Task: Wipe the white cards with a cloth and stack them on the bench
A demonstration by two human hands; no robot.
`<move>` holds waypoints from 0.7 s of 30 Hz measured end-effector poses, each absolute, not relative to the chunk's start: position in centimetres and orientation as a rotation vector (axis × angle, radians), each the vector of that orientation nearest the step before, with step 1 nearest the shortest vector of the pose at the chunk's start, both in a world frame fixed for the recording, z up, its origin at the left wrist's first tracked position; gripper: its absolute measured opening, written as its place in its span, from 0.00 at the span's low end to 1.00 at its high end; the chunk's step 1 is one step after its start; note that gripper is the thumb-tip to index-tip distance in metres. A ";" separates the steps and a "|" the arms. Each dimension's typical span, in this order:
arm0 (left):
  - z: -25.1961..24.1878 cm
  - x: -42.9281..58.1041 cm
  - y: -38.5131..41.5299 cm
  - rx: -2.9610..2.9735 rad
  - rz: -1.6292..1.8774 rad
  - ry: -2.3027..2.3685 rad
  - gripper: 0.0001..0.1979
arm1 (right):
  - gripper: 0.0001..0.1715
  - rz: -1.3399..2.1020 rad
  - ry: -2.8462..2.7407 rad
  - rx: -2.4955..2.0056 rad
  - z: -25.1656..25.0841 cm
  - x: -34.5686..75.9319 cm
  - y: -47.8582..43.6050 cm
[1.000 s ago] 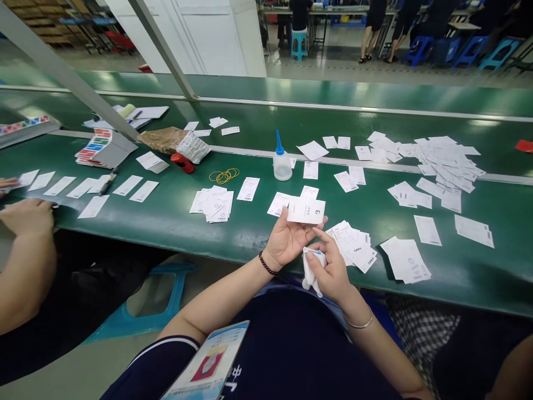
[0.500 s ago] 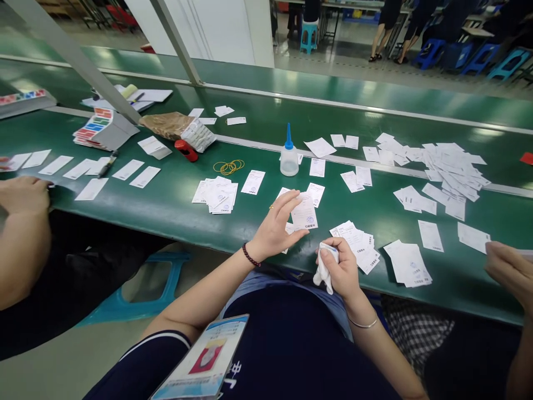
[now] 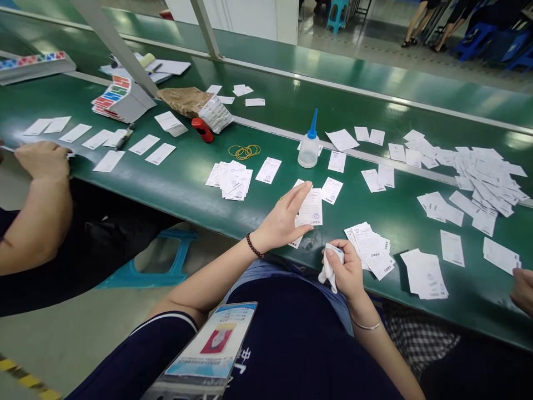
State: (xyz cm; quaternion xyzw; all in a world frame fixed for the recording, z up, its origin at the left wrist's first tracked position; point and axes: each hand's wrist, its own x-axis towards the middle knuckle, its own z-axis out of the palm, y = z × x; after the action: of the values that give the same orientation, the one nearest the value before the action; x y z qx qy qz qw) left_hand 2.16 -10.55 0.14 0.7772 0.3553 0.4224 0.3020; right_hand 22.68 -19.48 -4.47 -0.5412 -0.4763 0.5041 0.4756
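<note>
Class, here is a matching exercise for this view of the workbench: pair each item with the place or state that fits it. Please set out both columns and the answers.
Column 1
1. Left hand
2. Right hand
3. Squeeze bottle with a blue nozzle
4. Rubber bands

Column 2
A. Lying in a loose yellow-orange tangle on the green workbench
B. Gripping a white cloth
C. Standing upright
D. Resting on a printed paper slip

Right pairs: 1-D, 2-B, 3-C, 4-A
</note>
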 end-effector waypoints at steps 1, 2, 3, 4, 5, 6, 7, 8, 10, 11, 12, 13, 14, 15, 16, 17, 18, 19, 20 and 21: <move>0.1 2.1 -10.5 2.035 1.115 0.944 0.44 | 0.19 1.231 -1.176 -1.327 -4.6 22.7 -19.5; 0.1 2.1 -10.5 2.014 1.109 0.945 0.44 | 0.19 1.230 -1.188 -1.330 -4.8 22.8 -19.5; 0.1 2.1 -10.5 1.999 1.109 0.946 0.44 | 0.19 1.227 -1.197 -1.335 -4.9 22.8 -19.5; 0.1 2.1 -10.5 1.993 1.116 0.944 0.44 | 0.19 1.227 -1.204 -1.338 -4.9 22.9 -19.5; 0.1 2.1 -10.5 1.996 1.126 0.942 0.44 | 0.19 1.226 -1.207 -1.341 -5.0 22.9 -19.6; 0.0 2.1 -10.5 2.000 1.137 0.940 0.44 | 0.19 1.229 -1.209 -1.344 -5.0 22.9 -19.6; 0.0 2.2 -10.5 1.995 1.147 0.937 0.44 | 0.18 1.233 -1.207 -1.347 -4.9 22.9 -19.6; 0.0 2.2 -10.4 1.981 1.154 0.934 0.44 | 0.18 1.238 -1.208 -1.349 -4.8 22.8 -19.6; 0.0 2.2 -10.4 1.932 1.161 0.933 0.43 | 0.18 1.242 -1.213 -1.355 -4.5 22.7 -19.6; 0.0 2.2 -10.4 1.907 1.161 0.935 0.43 | 0.18 1.241 -1.215 -1.359 -4.4 22.6 -19.7; 0.0 2.2 -10.4 1.890 1.160 0.937 0.43 | 0.18 1.245 -1.218 -1.360 -4.3 22.6 -19.7; 0.1 2.2 -10.4 1.884 1.154 0.938 0.43 | 0.18 1.250 -1.218 -1.360 -4.1 22.5 -19.7; 0.1 2.2 -10.4 1.883 1.147 0.938 0.43 | 0.18 1.264 -1.217 -1.356 -4.0 22.5 -19.7; 0.1 2.2 -10.4 1.886 1.140 0.937 0.43 | 0.18 1.279 -1.215 -1.350 -3.9 22.4 -19.7; 0.1 2.2 -10.4 1.890 1.135 0.937 0.43 | 0.18 1.294 -1.216 -1.343 -3.9 22.4 -19.7; 0.1 2.1 -10.4 1.899 1.131 0.937 0.43 | 0.18 1.300 -1.219 -1.340 -3.9 22.4 -19.7; 0.0 2.1 -10.4 1.912 1.128 0.937 0.43 | 0.17 1.289 -1.227 -1.344 -4.0 22.5 -19.7; 0.0 2.1 -10.4 1.931 1.125 0.937 0.43 | 0.17 1.264 -1.245 -1.354 -4.1 22.5 -19.7; 0.0 2.1 -10.5 1.948 1.124 0.935 0.43 | 0.17 1.227 -1.273 -1.368 -4.3 22.6 -19.7; -0.1 2.1 -10.5 1.960 1.121 0.929 0.43 | 0.17 1.181 -1.308 -1.380 -4.4 22.7 -19.6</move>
State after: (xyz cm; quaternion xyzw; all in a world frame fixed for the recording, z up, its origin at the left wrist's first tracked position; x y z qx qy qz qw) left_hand 2.14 -10.51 -0.08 0.7540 0.3575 0.4314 0.3429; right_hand 22.68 -19.60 -4.41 -0.5548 -0.5258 0.4747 0.4363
